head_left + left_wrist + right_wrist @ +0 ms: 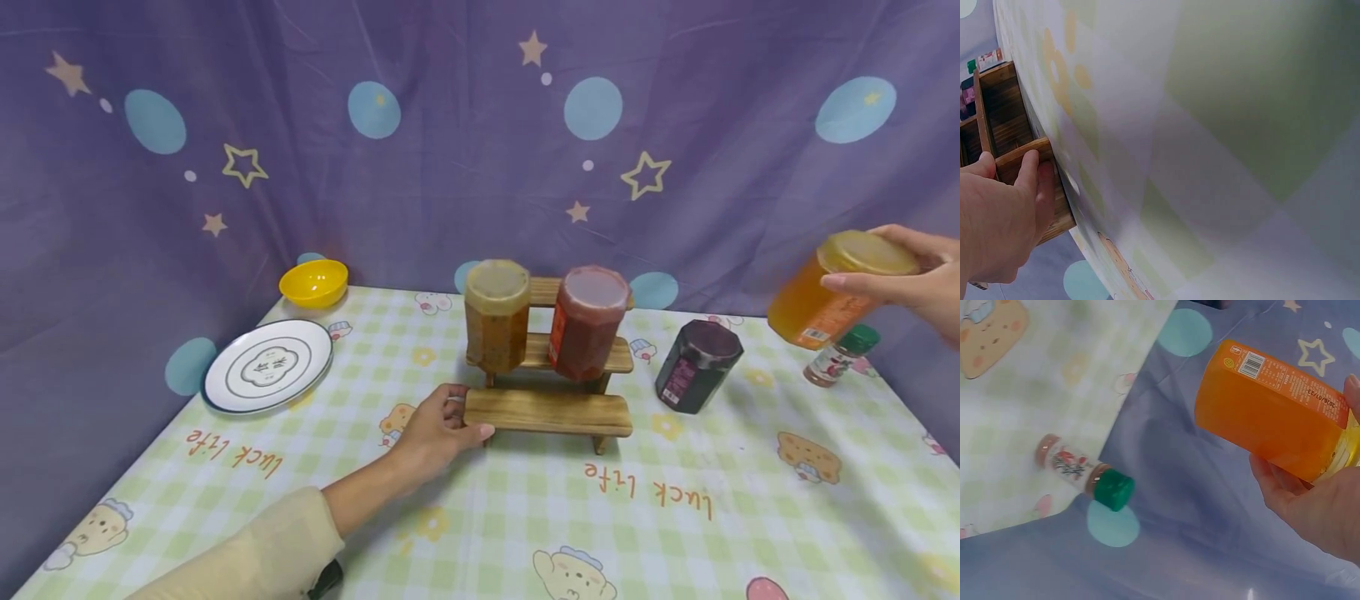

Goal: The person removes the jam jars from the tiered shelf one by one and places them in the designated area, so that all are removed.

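My left hand (pixel 435 429) grips the left end of a small wooden step rack (pixel 547 411), thumb at the front of the lowest step. In the left wrist view its fingers (pixel 1030 172) curl on the wooden frame. On the rack's middle step stand a yellow-lidded amber jar (pixel 497 321) and a dark red jar (pixel 588 325). Over at the right, my right hand (pixel 911 279) holds a jar of orange honey-like contents (pixel 813 304) by its lid end, raised and tilted. Its barcode label (pixel 1297 384) shows in the right wrist view.
A dark purple jar (pixel 697 367) stands right of the rack. Farther right is a green-capped spice bottle (pixel 840 357), partly behind the raised jar. At left lie a white plate (pixel 225 379) and a yellow bowl (pixel 313 287). Purple curtain (pixel 480 167) backs the table.
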{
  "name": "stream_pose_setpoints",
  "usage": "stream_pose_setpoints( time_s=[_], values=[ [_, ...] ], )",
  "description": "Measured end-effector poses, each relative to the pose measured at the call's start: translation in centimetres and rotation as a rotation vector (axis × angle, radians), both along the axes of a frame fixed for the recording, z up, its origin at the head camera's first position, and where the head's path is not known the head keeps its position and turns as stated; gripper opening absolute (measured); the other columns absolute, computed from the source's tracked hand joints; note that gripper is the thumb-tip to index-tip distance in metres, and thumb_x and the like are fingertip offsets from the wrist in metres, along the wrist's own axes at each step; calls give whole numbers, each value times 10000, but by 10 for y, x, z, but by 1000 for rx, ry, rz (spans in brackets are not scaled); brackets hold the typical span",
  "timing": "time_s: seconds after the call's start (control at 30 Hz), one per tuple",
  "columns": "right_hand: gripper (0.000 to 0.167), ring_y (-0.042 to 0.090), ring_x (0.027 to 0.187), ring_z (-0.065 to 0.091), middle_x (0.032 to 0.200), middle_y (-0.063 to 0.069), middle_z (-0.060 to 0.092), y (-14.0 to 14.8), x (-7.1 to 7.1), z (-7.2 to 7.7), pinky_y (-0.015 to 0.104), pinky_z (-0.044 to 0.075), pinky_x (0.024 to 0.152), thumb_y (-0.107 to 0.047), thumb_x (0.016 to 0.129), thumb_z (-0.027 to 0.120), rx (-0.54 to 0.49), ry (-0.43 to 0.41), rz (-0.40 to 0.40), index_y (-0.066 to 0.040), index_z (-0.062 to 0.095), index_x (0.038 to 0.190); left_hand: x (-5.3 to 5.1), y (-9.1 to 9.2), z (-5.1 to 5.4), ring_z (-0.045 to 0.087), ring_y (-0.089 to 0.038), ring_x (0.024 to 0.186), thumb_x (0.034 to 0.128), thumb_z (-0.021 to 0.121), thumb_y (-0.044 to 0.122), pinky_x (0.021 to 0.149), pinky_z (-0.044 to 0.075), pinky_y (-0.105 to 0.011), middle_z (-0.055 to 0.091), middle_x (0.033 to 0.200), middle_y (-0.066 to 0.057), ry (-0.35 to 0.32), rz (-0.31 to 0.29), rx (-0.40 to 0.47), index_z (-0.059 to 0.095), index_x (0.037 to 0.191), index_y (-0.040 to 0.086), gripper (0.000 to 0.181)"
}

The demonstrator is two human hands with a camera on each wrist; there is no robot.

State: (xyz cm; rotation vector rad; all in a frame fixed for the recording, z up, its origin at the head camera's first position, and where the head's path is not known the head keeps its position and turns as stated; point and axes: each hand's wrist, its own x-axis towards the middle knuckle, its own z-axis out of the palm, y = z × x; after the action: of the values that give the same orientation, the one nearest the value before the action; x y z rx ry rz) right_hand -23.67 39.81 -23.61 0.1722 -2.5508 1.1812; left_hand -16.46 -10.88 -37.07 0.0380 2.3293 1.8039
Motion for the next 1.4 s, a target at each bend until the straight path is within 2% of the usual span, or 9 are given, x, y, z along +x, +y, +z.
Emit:
stream_pose_setpoints(
  time_s=[0.3, 0.6, 0.7, 0.83, 0.97, 1.07, 1.23, 1.3, 1.4],
  values=[
    [349, 33, 704, 483, 851, -196, 550, 10, 9, -26, 133, 398, 565, -97, 866, 722, -22, 35, -34, -294, 564, 1107, 0, 0, 0, 588, -210, 927, 839, 760, 128, 763, 531, -341, 567, 1139, -149, 5, -5, 16, 407, 1363, 22, 641],
    [545, 50, 687, 511, 936, -140, 554, 17, 21, -57, 186, 434, 540, -94, 898, 687, 13, -49, 63, -214, 477, 1386, 0, 0, 1, 590, -224, 970, 837, 760, 112, 763, 531, -333, 559, 1155, -159, 2, 6, 27, 410, 1362, 18, 638],
    [707, 209, 825, 587, 1186, 135, 604, 14, 23, -65, 154, 474, 563, -252, 918, 678, 96, -116, 5, -164, 310, 1515, 1, 1, 2, 589, -227, 980, 834, 763, 116, 760, 528, -327, 560, 1166, -160, 8, 11, 23, 411, 1367, 16, 646],
    [966, 312, 745, 528, 1362, 413, 348, 5, 28, -73, 172, 458, 475, -442, 860, 706, 175, -235, -109, -98, 105, 1534, 2, 1, 1, 583, -224, 980, 832, 765, 112, 752, 524, -322, 562, 1166, -155, 9, 17, 22, 415, 1369, 19, 647],
    [966, 164, 510, 405, 893, 208, 579, -1, 31, -80, 244, 392, 394, -438, 850, 720, 175, -254, -91, -158, 105, 1540, 2, 1, 2, 581, -223, 967, 831, 764, 107, 746, 524, -322, 560, 1164, -155, 10, 18, 25, 411, 1373, 20, 652],
    [976, 92, 385, 296, 558, -42, 367, -3, 32, -84, 293, 347, 341, -450, 841, 726, 195, -265, -88, -181, 102, 1541, 2, 1, 2, 579, -225, 974, 832, 764, 115, 754, 523, -325, 556, 1174, -155, 8, 17, 21, 406, 1378, 22, 659],
    [991, 88, 390, 269, 514, -90, 266, -6, 33, -92, 297, 319, 341, -464, 831, 732, 222, -261, -82, -124, 130, 1541, 2, 1, 1, 572, -228, 990, 832, 768, 132, 759, 520, -317, 553, 1185, -157, 4, 10, 10, 406, 1375, 22, 662],
    [995, 91, 398, 258, 571, -28, 398, -6, 32, -95, 306, 310, 346, -461, 832, 732, 218, -261, -76, -115, 126, 1542, 1, 1, 1, 570, -229, 990, 833, 768, 138, 758, 519, -311, 552, 1188, -158, 3, 6, 10, 404, 1373, 21, 662],
    [995, 112, 444, 268, 1014, 218, 598, -7, 31, -98, 308, 315, 379, -449, 839, 729, 205, -269, -56, -114, 113, 1543, 1, 0, 0, 567, -233, 988, 838, 764, 141, 758, 520, -308, 546, 1191, -164, 4, -5, 10, 396, 1373, 16, 661]
  ],
)
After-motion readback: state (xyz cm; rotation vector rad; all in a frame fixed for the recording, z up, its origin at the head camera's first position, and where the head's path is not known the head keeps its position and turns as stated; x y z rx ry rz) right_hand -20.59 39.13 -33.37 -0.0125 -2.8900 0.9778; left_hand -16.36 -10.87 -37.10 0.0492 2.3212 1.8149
